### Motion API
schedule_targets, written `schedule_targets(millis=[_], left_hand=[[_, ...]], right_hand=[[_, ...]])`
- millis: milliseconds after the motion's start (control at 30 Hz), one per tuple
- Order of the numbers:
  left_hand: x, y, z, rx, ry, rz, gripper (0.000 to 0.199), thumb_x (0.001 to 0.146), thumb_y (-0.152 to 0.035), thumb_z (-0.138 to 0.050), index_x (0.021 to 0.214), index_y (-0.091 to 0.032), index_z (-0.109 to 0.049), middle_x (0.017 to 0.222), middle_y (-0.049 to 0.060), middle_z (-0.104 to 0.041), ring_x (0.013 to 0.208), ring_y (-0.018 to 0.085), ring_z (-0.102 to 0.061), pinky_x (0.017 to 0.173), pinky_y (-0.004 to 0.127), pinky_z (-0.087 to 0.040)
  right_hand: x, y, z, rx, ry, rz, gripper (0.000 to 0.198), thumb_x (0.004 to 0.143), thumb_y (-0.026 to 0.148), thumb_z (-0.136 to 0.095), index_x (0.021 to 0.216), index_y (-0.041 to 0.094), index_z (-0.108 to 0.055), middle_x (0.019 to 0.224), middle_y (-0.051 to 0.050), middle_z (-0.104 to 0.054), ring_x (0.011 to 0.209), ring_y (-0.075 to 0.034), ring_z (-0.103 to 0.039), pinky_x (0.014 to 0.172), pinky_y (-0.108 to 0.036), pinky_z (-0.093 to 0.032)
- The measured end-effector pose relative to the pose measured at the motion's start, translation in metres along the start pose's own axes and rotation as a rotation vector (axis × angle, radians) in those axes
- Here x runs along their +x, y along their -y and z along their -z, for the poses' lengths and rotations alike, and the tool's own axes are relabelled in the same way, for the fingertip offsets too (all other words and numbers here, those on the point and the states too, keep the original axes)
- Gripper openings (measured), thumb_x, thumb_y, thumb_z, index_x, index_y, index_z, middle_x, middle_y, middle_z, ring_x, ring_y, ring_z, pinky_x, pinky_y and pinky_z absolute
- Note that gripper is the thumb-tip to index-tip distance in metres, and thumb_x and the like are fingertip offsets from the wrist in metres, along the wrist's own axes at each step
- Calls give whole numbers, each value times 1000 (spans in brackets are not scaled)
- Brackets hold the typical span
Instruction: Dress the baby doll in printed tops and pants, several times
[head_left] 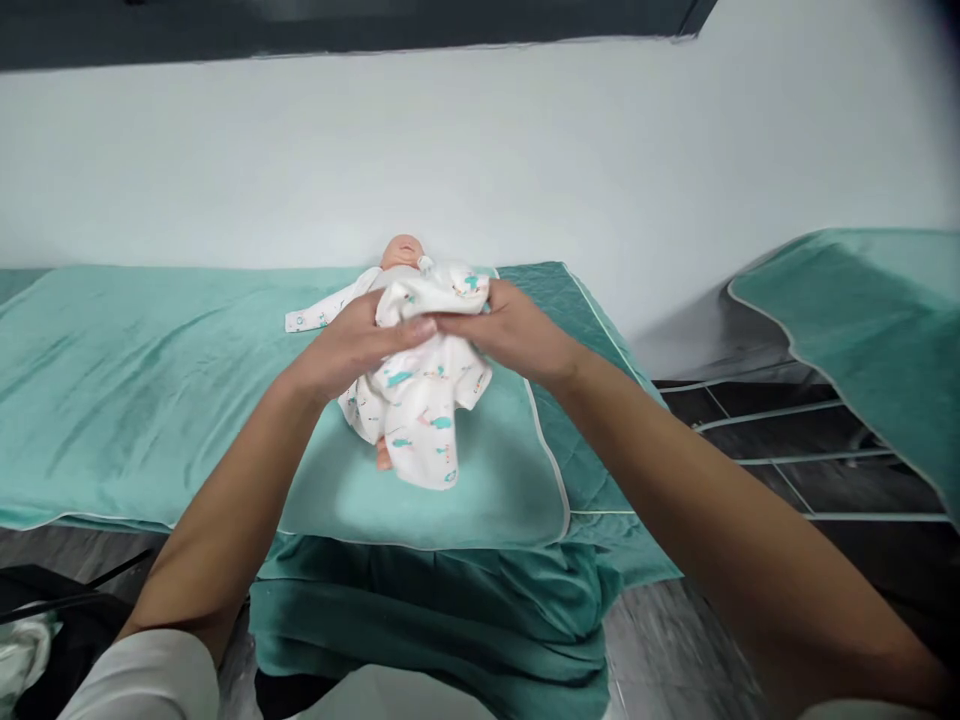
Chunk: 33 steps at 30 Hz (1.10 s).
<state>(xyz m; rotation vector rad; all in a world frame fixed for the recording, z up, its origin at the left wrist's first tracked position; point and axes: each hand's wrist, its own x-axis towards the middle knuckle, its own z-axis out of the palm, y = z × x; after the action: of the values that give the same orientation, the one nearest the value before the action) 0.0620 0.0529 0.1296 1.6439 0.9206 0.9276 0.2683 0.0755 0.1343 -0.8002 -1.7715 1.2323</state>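
Observation:
A baby doll point(403, 250) lies on its back on a teal padded mat point(495, 480), its head toward the wall. Over its body is a white printed baby garment point(422, 440), one sleeve stretched out to the left. My left hand point(358, 340) grips a bunched part of the garment, thumb on top. Close beside it, my right hand point(517, 325) holds the same gathered cloth from the right, and the two thumbs meet. Most of the doll's body is hidden by cloth and hands; a bit of its skin shows below the garment.
A teal-covered bed point(150, 400) runs along the white wall point(450, 150). Darker green cloth point(435, 610) hangs over its front edge. To the right stand a metal frame point(787, 460) and another teal cover point(862, 330). A black bag point(67, 620) sits at lower left.

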Motion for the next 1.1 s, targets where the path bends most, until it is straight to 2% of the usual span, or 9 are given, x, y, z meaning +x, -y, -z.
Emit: schedule_targets(millis=[100,200,300,433,600,733,833,967,1100], left_hand=[[-5,16,8,-9,161,117,41,68,-44,-89,91,-14,-75,76,7,-74,73,26,-72,67,35,-59],[-5,24,6,-186,-6,48,47,70,-46,-87,102,-14,-73,86,9,-76,87,30,-75,79,40,-61],[-1,22,-4,-373,-185,-42,56,76,-52,-82,116,-15,-68,101,10,-77,104,33,-74,93,44,-60],[4,19,-18,-453,-212,-19,58,81,-54,-77,124,-16,-64,108,12,-77,111,33,-73,99,45,-58],[-3,31,-16,-391,-149,98,62,81,-59,-75,123,-14,-67,106,13,-78,103,32,-75,93,45,-59],[-9,32,-7,-270,53,196,57,69,-48,-89,110,-12,-72,95,13,-78,89,32,-76,78,43,-62],[-6,26,-11,-362,-92,87,54,72,-43,-87,114,-13,-71,99,12,-78,93,31,-76,83,42,-62],[1,27,-21,-568,-214,-18,54,79,-43,-80,124,-16,-68,105,10,-78,102,31,-75,92,42,-60],[-1,44,-20,-643,-90,145,54,83,-50,-75,121,-12,-68,99,14,-79,95,32,-77,84,43,-62]], right_hand=[[7,-10,3,159,-179,42,27,84,45,-76,83,22,-61,74,4,-62,75,-14,-62,71,-27,-53],[10,-24,6,265,-198,10,32,80,47,-80,85,22,-60,76,4,-64,74,-14,-62,70,-26,-53],[6,-36,3,313,-13,-61,47,75,56,-82,101,20,-68,92,-2,-73,87,-18,-69,76,-29,-56],[2,-45,-6,271,235,-192,53,68,51,-90,105,16,-73,99,-7,-76,93,-23,-72,79,-33,-58],[14,-43,-12,416,-111,-31,43,78,52,-82,107,21,-71,97,-3,-75,104,-23,-70,88,-34,-58],[18,-44,-9,461,-189,-6,46,82,61,-75,107,22,-69,96,-3,-74,106,-24,-69,88,-35,-58],[12,-48,-9,448,-96,-36,55,77,64,-78,111,21,-70,101,-5,-75,108,-25,-70,89,-36,-58],[3,-50,-11,342,227,-168,59,70,51,-89,115,17,-73,107,-7,-77,108,-26,-71,93,-37,-57],[-1,-53,-13,414,76,-172,52,76,47,-85,118,19,-73,118,-7,-76,113,-25,-70,98,-36,-54]])
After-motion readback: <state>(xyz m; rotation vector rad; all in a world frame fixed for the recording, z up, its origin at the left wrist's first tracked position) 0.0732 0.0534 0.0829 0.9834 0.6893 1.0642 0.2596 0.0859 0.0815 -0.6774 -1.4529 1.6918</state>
